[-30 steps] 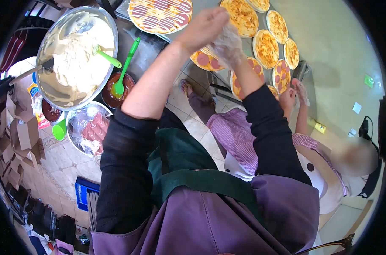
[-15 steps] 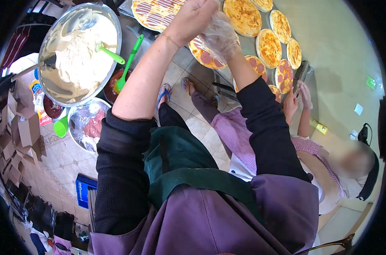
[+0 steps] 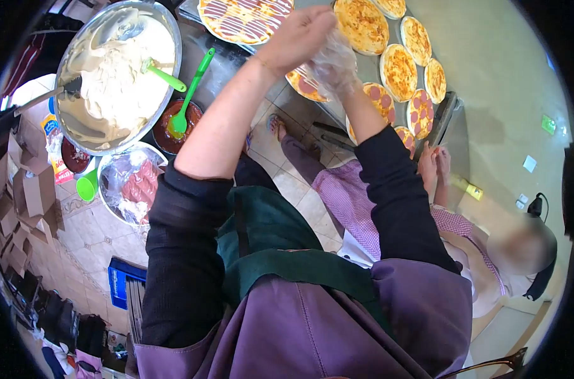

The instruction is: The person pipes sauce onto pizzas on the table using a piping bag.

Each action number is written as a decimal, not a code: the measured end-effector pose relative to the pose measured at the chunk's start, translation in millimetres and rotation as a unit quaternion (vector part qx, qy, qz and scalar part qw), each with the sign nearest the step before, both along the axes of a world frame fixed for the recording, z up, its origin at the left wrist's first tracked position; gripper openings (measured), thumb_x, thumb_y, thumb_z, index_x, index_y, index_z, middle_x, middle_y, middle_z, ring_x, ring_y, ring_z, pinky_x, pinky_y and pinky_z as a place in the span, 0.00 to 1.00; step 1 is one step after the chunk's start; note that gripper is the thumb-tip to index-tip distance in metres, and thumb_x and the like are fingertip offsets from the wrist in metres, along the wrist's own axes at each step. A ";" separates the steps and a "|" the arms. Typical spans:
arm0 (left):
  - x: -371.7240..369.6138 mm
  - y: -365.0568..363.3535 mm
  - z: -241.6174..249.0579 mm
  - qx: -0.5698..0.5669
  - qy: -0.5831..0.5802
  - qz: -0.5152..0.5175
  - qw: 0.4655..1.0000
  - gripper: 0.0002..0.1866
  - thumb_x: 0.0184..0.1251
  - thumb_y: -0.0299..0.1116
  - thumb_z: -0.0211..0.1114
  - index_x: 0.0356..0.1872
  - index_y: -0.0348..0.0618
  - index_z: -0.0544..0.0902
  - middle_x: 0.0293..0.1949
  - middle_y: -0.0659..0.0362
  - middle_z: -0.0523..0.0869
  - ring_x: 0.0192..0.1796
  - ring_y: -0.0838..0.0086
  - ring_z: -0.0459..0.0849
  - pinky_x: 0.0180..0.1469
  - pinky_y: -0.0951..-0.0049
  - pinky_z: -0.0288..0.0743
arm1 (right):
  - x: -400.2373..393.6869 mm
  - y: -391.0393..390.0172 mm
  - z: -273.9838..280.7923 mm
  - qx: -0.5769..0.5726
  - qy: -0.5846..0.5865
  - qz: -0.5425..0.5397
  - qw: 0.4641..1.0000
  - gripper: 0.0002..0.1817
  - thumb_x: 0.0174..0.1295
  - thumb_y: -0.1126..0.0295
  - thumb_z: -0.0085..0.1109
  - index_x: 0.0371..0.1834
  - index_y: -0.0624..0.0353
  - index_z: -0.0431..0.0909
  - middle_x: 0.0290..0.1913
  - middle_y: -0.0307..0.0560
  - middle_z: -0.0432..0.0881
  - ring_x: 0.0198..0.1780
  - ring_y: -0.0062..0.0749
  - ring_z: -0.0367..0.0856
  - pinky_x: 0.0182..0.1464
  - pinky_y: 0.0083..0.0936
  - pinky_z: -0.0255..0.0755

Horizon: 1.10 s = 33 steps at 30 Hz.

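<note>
Above the pizzas at the top centre, my left hand (image 3: 301,39) is bare and closed. Pressed close beside it is my right hand (image 3: 333,65), in a clear plastic glove, its fingers drawn together. Whatever the two hands grip between them is hidden. Partly covered by my right hand is a pizza (image 3: 304,86) with meat slices and white stripes. Left of my hands, a larger pizza (image 3: 239,22) has meat slices and thin white lines.
Several cheese pizzas (image 3: 399,72) and a meat-topped pizza (image 3: 420,114) stand at right. A co-worker's hands (image 3: 433,166) are near the table edge. At left are a large metal bowl (image 3: 176,63) of white cream, a sauce bowl with a green spatula (image 3: 192,98), and a bowl of pink meat (image 3: 142,183).
Both my hands have moved slightly right and down, still together. The co-worker's hands have shifted a little downward and closer together.
</note>
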<state>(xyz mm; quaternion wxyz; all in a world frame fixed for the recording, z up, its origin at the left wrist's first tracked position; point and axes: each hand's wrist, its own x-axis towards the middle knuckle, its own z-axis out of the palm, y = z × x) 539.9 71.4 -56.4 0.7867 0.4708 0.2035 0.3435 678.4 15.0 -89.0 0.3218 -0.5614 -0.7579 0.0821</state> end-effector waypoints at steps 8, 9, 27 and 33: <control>10.0 -19.9 -2.1 0.022 0.001 0.013 1.000 0.12 0.68 0.37 0.50 0.30 0.40 0.75 0.25 0.69 0.72 0.30 0.86 0.70 0.31 0.81 0.67 | 4.7 -22.1 2.7 -0.097 0.162 -0.011 0.982 0.13 0.49 0.69 0.67 0.38 0.58 0.78 0.33 0.39 0.80 0.35 0.23 0.78 0.37 0.22 0.73; 17.3 -25.3 -7.9 0.020 -0.018 0.023 0.999 0.13 0.67 0.38 0.50 0.30 0.39 0.74 0.23 0.68 0.72 0.27 0.85 0.71 0.27 0.78 0.69 | 15.8 -30.6 0.8 -0.072 0.096 -0.010 0.993 0.13 0.50 0.70 0.66 0.38 0.58 0.77 0.33 0.39 0.80 0.35 0.23 0.78 0.37 0.22 0.73; 12.9 -24.5 -13.3 0.031 0.019 -0.018 0.999 0.12 0.67 0.35 0.50 0.38 0.37 0.78 0.32 0.67 0.77 0.36 0.85 0.72 0.39 0.83 0.67 | -2.9 -36.8 8.0 -0.053 0.045 -0.033 0.997 0.10 0.54 0.72 0.63 0.39 0.57 0.76 0.33 0.40 0.81 0.34 0.23 0.79 0.34 0.22 0.73; 33.8 -32.9 10.6 0.064 0.005 -0.047 0.997 0.12 0.69 0.35 0.49 0.38 0.38 0.77 0.32 0.68 0.76 0.37 0.85 0.71 0.41 0.83 0.67 | 12.8 -42.1 6.0 -0.026 -0.062 -0.107 0.992 0.17 0.53 0.72 0.61 0.48 0.56 0.73 0.47 0.44 0.79 0.48 0.28 0.77 0.38 0.27 0.71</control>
